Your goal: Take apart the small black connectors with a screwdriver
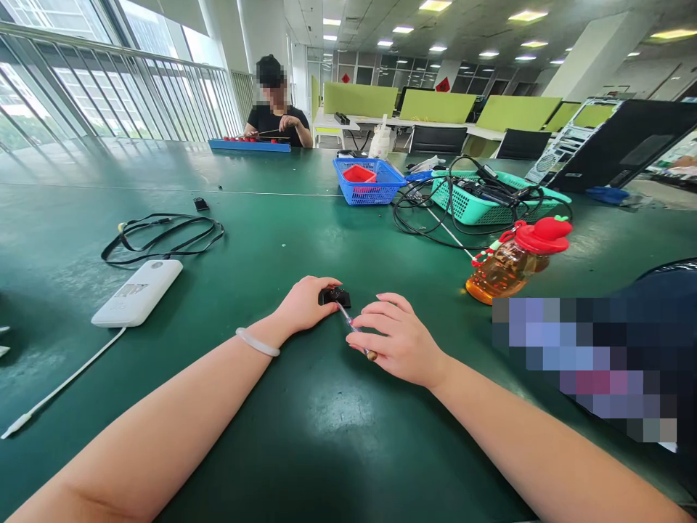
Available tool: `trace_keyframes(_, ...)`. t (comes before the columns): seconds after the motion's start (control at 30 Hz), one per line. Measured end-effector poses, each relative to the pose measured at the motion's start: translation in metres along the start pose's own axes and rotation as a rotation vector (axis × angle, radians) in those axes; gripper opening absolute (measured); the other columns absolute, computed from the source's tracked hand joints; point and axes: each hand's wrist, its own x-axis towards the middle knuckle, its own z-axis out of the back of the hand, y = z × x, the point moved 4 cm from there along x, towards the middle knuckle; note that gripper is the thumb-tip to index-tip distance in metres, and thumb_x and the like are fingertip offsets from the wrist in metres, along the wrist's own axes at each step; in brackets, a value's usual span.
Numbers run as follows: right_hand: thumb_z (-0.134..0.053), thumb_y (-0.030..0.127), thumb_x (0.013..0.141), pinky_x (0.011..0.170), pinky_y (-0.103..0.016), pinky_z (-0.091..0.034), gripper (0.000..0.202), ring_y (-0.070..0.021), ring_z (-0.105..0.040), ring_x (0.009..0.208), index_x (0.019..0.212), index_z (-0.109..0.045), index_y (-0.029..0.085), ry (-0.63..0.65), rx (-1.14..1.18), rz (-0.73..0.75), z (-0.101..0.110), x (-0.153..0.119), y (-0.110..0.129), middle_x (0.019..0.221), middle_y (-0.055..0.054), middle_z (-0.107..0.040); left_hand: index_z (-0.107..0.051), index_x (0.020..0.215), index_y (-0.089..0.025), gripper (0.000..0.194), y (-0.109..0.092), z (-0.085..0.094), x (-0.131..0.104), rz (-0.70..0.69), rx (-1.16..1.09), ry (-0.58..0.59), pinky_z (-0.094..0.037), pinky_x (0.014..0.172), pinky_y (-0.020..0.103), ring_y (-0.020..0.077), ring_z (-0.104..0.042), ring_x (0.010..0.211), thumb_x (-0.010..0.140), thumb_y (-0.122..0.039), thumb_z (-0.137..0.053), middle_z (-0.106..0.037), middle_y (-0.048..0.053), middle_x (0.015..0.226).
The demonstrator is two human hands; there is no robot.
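The left hand pinches a small black part between thumb and fingers, holding it against the table just beyond the right fingertips. This grip probably keeps the part from sliding or turning under the tool. The right hand has its fingers lightly curled around a slim screwdriver, whose tip reaches the near side of the part and whose brown end slants back under the palm. That slant likely lets the fingers roll the handle while the wrist stays low. Whether the tip is seated in anything is too small to tell.

Left of the left hand, well apart, lie a white power bank and a looped black cable, so that elbow has room outward. Ahead and right of the right hand stands a bottle, the nearest thing that a wide forward swing could knock. Farther beyond the hands, a blue basket and a green basket with trailing cords bound the reach. Past them runs the table's far edge, where a person sits, ahead and left of the hands.
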Motion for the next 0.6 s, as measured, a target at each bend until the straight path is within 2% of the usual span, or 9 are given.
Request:
trace_keyframes(0.27, -0.065, 0.017, 0.086, 0.1, -0.042, -0.039, 0.012, -0.0163, -0.063, 0.087, 0.088, -0.069, 0.028, -0.069, -0.031, -0.007, 0.0051, 0.0027, 0.0015, 0.091, 0.005, -0.075, -0.065, 0.117, -0.025, 0.039, 0.0002, 0.0003, 0.0001, 0.001, 0.001, 0.0, -0.047, 0.102, 0.042, 0.0264, -0.058, 0.114, 0.078, -0.03, -0.066, -0.069, 0.004, 0.118)
trace_keyframes(0.6, -0.064, 0.018, 0.087, 0.1, -0.041, -0.038, 0.011, -0.0158, -0.063, 0.087, 0.087, -0.069, 0.028, -0.064, -0.017, -0.047, 0.0085, 0.0047, 0.0014, 0.09, 0.003, -0.074, -0.065, 0.116, -0.025, 0.039, -0.0002, 0.0009, -0.0007, -0.013, -0.02, -0.013, -0.048, 0.098, 0.041, 0.0261, -0.061, 0.109, 0.078, -0.032, -0.067, -0.07, 0.004, 0.115)
